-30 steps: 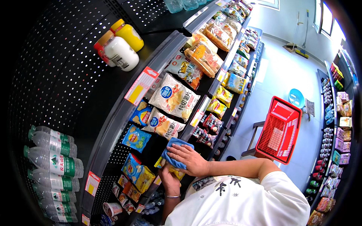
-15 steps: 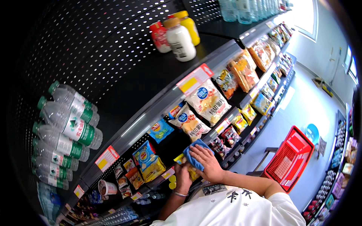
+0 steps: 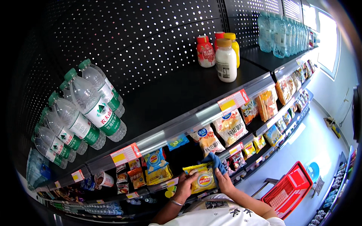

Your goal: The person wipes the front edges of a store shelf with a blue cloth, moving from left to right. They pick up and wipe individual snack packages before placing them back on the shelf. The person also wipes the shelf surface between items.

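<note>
Your left hand (image 3: 184, 187) grips the yellow bag (image 3: 203, 180) by its left side. Your right hand (image 3: 225, 183) clutches the blue cloth (image 3: 217, 164) at the bag's right side.

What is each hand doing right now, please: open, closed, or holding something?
Left hand: closed, holding the yellow bag.
Right hand: closed, holding the blue cloth.

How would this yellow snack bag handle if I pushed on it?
The yellow snack bag is probably light for its size, given its puffed look. Its thin-looking film would likely flex where the left hand grips its edge. The glossy surface might feel a bit slippery.
</note>
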Tool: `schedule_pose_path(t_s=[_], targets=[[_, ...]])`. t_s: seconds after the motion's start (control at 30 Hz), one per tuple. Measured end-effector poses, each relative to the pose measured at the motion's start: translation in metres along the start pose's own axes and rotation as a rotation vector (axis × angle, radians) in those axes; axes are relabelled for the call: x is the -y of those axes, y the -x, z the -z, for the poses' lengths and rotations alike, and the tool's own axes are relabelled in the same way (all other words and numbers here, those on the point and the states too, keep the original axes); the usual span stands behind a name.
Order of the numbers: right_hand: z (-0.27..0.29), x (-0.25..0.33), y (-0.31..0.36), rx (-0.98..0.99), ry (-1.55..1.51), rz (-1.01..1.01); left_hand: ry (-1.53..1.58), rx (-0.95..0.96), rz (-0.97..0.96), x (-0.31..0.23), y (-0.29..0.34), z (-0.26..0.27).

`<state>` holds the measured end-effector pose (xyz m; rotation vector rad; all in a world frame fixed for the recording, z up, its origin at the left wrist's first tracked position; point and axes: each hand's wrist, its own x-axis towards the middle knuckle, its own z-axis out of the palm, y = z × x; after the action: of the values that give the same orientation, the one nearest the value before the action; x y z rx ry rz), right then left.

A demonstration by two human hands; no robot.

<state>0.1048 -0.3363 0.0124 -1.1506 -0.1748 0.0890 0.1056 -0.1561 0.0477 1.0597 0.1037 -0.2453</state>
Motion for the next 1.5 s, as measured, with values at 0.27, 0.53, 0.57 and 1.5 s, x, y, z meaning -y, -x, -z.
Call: schedule_pose_path(t_s=[0.27,0.53,0.57,1.5], targets=[[-0.010,0.008,0.001,0.080,-0.041,-0.014,-0.365,-0.040,-0.246,-0.009,-0.013,0.012],[-0.007,0.015,-0.007,-0.083,-0.330,-0.304,-0.251,-0.092,-0.143,0.019,-0.017,0.014],[-0.004,0.019,-0.011,-0.101,-0.379,-0.407,-0.198,-0.101,-0.126,0.016,-0.020,0.013],[0.000,-0.028,0.008,-0.102,-0.360,-0.612,-0.737,-0.474,-0.475,-0.016,-0.118,0.089]])
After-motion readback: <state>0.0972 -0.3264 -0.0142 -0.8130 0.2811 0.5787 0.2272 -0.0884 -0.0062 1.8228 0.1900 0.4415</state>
